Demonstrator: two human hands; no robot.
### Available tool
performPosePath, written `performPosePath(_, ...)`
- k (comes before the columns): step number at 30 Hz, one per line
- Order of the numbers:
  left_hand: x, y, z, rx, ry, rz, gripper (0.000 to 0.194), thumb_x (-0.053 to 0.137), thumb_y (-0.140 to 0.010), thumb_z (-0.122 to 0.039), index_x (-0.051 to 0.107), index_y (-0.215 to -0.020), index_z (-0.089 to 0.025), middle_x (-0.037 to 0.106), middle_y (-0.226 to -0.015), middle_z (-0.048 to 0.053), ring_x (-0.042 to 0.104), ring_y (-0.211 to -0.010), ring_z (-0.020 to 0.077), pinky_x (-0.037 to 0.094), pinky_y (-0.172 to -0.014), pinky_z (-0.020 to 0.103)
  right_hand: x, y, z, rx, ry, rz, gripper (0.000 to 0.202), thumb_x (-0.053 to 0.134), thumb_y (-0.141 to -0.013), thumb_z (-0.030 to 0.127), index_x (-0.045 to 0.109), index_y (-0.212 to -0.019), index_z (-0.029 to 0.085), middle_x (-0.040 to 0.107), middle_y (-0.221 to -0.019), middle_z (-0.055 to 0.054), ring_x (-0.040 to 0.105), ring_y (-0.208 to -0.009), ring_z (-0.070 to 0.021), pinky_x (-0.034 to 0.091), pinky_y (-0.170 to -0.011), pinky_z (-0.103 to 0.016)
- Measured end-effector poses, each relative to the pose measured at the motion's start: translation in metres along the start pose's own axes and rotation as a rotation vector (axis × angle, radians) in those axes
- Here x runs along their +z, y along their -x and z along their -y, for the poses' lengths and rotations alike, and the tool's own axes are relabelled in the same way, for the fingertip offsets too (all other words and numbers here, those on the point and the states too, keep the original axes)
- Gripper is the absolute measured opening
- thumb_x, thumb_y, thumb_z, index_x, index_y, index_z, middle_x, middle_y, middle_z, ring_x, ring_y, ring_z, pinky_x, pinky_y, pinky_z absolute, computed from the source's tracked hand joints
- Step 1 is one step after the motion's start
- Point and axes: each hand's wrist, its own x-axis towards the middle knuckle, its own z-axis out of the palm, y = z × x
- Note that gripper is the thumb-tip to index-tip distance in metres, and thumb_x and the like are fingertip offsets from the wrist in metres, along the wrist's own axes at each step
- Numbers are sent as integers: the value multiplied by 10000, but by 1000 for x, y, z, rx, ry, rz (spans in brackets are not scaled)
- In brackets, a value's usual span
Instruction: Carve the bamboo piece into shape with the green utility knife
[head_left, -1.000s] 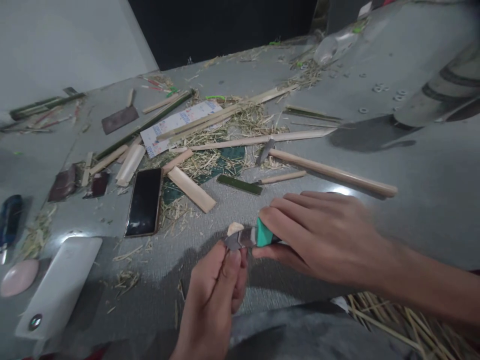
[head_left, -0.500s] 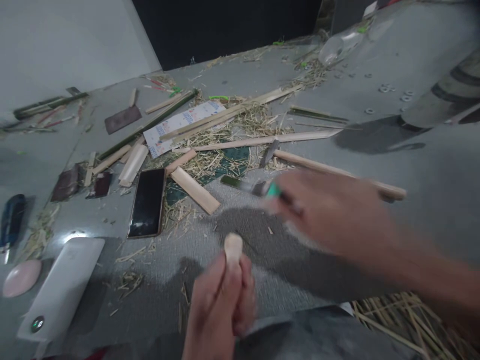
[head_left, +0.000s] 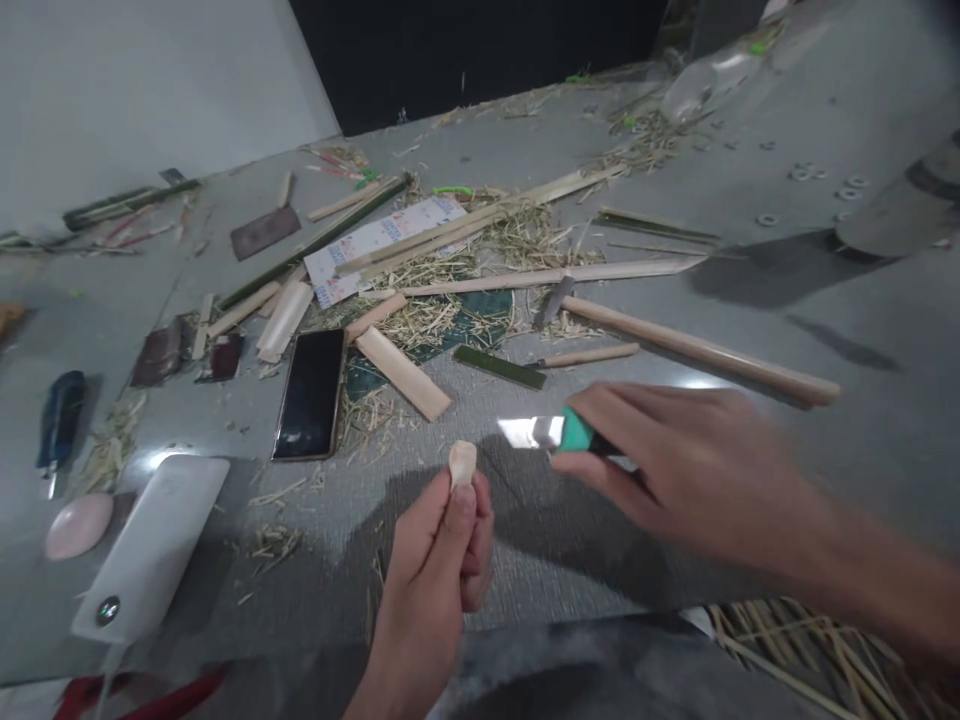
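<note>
My left hand [head_left: 442,550] is closed around a small pale piece of wood [head_left: 463,462], its rounded tip poking up past the thumb; the rest is hidden in the fist. In my right hand [head_left: 667,460] is a utility knife [head_left: 576,430] with a teal and black body. Its bright blade points left, a little to the right of the wood and apart from it. Beyond the blade lie a green bamboo strip [head_left: 499,367] and a thin wooden-handled tool [head_left: 589,356]. A flat bamboo piece [head_left: 403,373] rests behind my left hand.
A hammer [head_left: 697,350] lies at the right. Left of centre are a smartphone [head_left: 310,395], a white device [head_left: 154,550], a pink rounded object [head_left: 79,526] and a blue-handled tool [head_left: 61,425]. Shavings [head_left: 420,330] cover a green mat. A dark cylinder [head_left: 904,200] stands far right.
My right hand with the knife has come down slightly, and the blade now shows clearly. My left hand keeps hold of the wood. The whole view has shifted a little.
</note>
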Motion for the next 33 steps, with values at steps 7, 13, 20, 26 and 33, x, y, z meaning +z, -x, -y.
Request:
performPosePath(7, 7, 7, 0, -22, -20, -32, 467, 688, -987, -600, 527, -832, -190, 305, -628, -101, 141, -525, 59, 176, -442, 168, 8, 3, 14, -50, -188, 125, 382, 433, -1126, 483, 554, -877, 219, 651, -746, 7, 623, -599, -176, 312, -559, -339)
performPosePath(13, 9, 6, 1, -26, -34, -38, 509, 698, -955, -659, 545, -835, -189, 286, -607, -106, 155, -523, 61, 188, -445, 168, 12, 4, 19, -63, -192, 105, 381, 415, -1134, 447, 576, -887, 206, 644, -747, 13, 615, -608, -157, 304, -573, -331)
performPosePath(20, 16, 21, 3, -205, 81, 136, 603, 745, -840, -770, 520, -780, -214, 303, -531, -106, 170, -438, 48, 139, -396, 195, 0, -2, -14, 9, 70, -5, 508, 312, -1153, 525, 588, -871, 206, 650, -703, -17, 539, -551, -147, 260, -530, -305)
performPosePath(26, 10, 15, -3, -137, 73, 39, 488, 738, -937, -630, 540, -826, -197, 290, -560, -115, 137, -477, 46, 167, -430, 175, -11, 6, -34, 115, 146, -12, 498, 374, -1137, 564, 591, -863, 209, 597, -618, 0, 482, -478, -132, 247, -503, -297)
performPosePath(33, 7, 5, 2, -84, 12, 72, 428, 653, -1021, -576, 546, -867, -192, 275, -599, -114, 119, -499, 54, 178, -438, 175, 0, 10, 14, -56, -193, 86, 440, 427, -1129, 528, 593, -884, 202, 631, -723, 7, 586, -589, -156, 319, -556, -315)
